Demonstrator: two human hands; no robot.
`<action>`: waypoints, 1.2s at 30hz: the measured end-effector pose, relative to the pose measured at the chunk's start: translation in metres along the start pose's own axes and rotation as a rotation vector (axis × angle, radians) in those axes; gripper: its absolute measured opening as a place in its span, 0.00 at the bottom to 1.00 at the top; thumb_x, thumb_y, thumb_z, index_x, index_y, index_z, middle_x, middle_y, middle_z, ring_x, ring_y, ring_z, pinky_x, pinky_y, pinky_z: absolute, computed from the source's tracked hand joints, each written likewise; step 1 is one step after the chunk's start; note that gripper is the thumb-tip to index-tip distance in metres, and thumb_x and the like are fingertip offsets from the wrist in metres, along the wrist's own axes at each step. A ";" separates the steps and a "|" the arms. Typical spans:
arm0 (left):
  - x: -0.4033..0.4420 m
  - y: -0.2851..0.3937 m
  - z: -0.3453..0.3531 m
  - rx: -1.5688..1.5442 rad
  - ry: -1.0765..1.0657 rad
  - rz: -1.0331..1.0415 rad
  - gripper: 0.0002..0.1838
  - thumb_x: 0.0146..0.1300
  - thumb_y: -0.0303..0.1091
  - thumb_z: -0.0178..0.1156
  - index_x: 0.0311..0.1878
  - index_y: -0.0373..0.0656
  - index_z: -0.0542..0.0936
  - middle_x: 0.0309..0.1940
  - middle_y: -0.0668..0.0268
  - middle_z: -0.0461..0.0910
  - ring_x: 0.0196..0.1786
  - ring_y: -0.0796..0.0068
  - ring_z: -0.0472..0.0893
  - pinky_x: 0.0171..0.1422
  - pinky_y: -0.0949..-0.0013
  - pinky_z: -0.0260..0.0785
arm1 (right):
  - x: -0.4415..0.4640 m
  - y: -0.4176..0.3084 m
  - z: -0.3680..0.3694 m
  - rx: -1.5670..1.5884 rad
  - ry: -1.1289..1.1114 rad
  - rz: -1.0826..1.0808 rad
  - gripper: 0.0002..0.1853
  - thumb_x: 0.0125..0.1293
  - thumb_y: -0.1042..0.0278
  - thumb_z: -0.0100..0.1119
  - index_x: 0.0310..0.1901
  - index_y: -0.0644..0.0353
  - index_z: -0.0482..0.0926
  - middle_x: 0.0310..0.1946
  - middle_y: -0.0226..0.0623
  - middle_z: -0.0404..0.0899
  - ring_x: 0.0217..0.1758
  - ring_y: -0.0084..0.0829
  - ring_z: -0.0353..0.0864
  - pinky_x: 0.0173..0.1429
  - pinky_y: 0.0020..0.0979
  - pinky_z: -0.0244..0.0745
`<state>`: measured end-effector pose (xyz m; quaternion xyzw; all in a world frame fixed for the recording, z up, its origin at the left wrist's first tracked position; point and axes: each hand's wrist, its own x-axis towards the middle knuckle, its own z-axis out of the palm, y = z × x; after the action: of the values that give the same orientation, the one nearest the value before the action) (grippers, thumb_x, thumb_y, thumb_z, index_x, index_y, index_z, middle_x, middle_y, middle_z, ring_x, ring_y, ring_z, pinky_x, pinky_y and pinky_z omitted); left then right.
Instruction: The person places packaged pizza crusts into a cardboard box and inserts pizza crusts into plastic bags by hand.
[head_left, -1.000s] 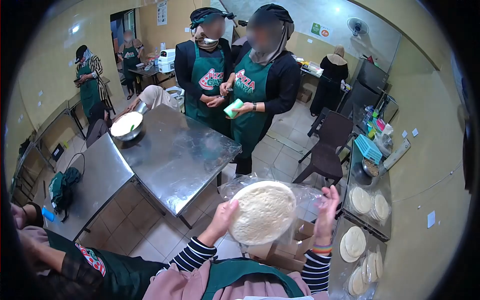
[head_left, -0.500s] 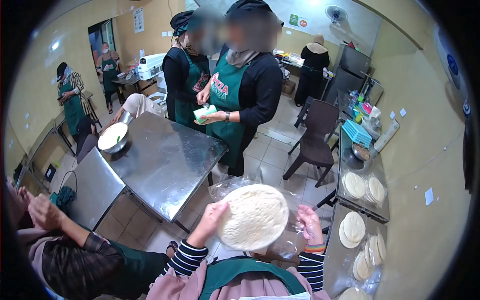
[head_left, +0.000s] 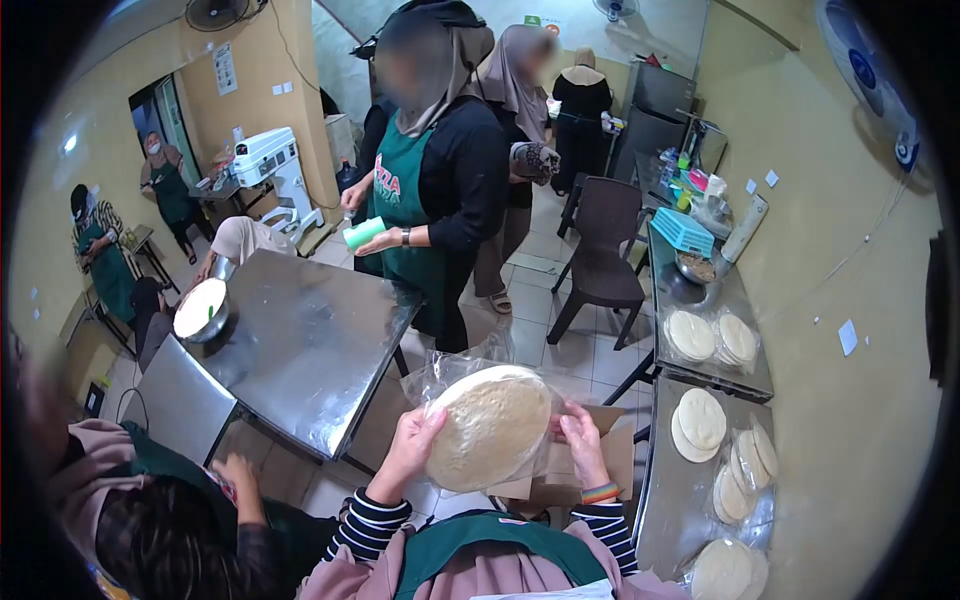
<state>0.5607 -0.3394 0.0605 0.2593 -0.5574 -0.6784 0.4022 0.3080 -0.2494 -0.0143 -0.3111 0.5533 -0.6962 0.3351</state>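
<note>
Clear plastic bag around pale round bread; bread lies between the hands, broad face tilted up, no marked long axis; left hand nearer, gripping its left edge; right hand pinches bag at right; bread contact there, cannot tell.

A green apron reads "IZZA", probably "PIZZA" partly hidden; the wall poster is illegible.
</note>
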 end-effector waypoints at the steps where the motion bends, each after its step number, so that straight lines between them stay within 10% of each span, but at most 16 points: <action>1: 0.000 0.000 0.000 0.004 -0.009 0.001 0.20 0.65 0.42 0.49 0.46 0.32 0.75 0.37 0.70 0.77 0.38 0.84 0.72 0.45 0.77 0.64 | 0.003 0.006 -0.008 0.041 -0.084 0.054 0.13 0.62 0.66 0.54 0.46 0.61 0.71 0.37 0.34 0.76 0.34 0.20 0.75 0.40 0.25 0.72; 12: 0.001 -0.007 -0.002 -0.071 0.046 -0.066 0.21 0.65 0.44 0.47 0.47 0.33 0.75 0.37 0.69 0.77 0.38 0.83 0.73 0.45 0.76 0.65 | -0.025 -0.056 -0.045 0.675 -0.577 0.283 0.09 0.62 0.74 0.48 0.42 0.64 0.75 0.40 0.47 0.77 0.39 0.27 0.79 0.34 0.28 0.78; 15: 0.007 -0.011 0.008 -0.062 -0.044 -0.105 0.22 0.66 0.46 0.47 0.47 0.34 0.75 0.37 0.69 0.77 0.38 0.84 0.73 0.44 0.77 0.65 | -0.029 -0.036 -0.060 0.093 -0.386 0.333 0.14 0.59 0.71 0.54 0.47 0.63 0.74 0.41 0.42 0.78 0.30 0.23 0.79 0.30 0.22 0.75; 26: 0.023 -0.050 0.101 0.415 -0.400 -0.210 0.30 0.69 0.49 0.32 0.39 0.32 0.77 0.31 0.63 0.78 0.35 0.76 0.74 0.43 0.73 0.65 | -0.066 -0.003 -0.112 0.435 -0.197 0.331 0.22 0.53 0.71 0.63 0.50 0.69 0.70 0.44 0.40 0.76 0.44 0.28 0.77 0.51 0.30 0.71; 36: 0.037 -0.041 0.147 0.341 0.024 -0.140 0.30 0.67 0.52 0.37 0.45 0.30 0.76 0.35 0.59 0.78 0.31 0.74 0.77 0.35 0.72 0.70 | -0.079 -0.004 -0.246 0.647 0.374 0.106 0.25 0.60 0.73 0.50 0.59 0.67 0.58 0.56 0.45 0.66 0.58 0.40 0.67 0.62 0.41 0.62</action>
<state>0.4124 -0.2869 0.0604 0.3698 -0.6402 -0.5973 0.3107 0.1554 -0.0468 -0.0632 -0.0276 0.3715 -0.8616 0.3448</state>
